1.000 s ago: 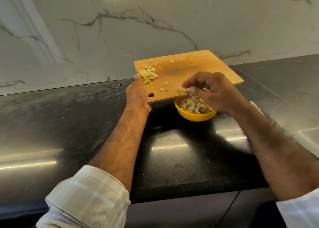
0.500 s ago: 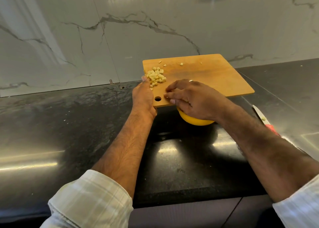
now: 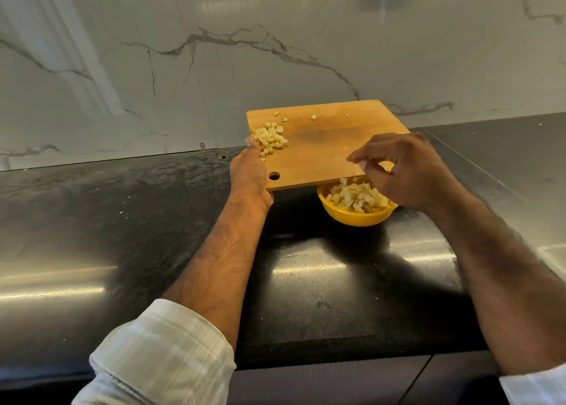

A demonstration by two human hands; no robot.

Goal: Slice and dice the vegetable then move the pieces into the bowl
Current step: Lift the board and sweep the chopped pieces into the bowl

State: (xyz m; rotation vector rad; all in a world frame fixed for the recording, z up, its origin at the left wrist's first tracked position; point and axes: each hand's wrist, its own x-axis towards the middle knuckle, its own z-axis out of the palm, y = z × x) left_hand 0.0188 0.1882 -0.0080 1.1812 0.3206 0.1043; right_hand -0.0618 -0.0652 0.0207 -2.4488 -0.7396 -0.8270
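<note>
- While the left hand (image 3: pixel 248 172) grips the left edge of the rectangular light-brown wooden cutting board (image 3: pixel 321 156), thumb on top by the small round hanging hole (image 3: pixel 274 176), the board is held raised and tilted with its near edge over the round yellow plastic bowl (image 3: pixel 355 216).
- The bowl stands on the glossy black stone countertop (image 3: pixel 153 221) just below the board's near right edge and holds a heap of pale yellowish-white diced vegetable pieces (image 3: pixel 356 196), filling it to about the rim.
- A smaller pile of diced pieces (image 3: pixel 271 138) lies on the board's left side, touching the left thumb tip; a few stray bits (image 3: pixel 313 117) sit near the board's far edge.
- Compared with half a second ago, the right hand (image 3: pixel 410 175) has lifted off the board's near-left part and moved right, uncovering the bowl's contents; the red-handled knife seen then is out of view.
- The right hand now hovers above the board's right part and the bowl, fingers loosely curled, thumb and forefinger apart, holding nothing that shows.
- The dice are small, rough cubes, cream-coloured with slightly darker edges.
- A grey-veined white marble wall (image 3: pixel 275 52) rises behind the board.
</note>
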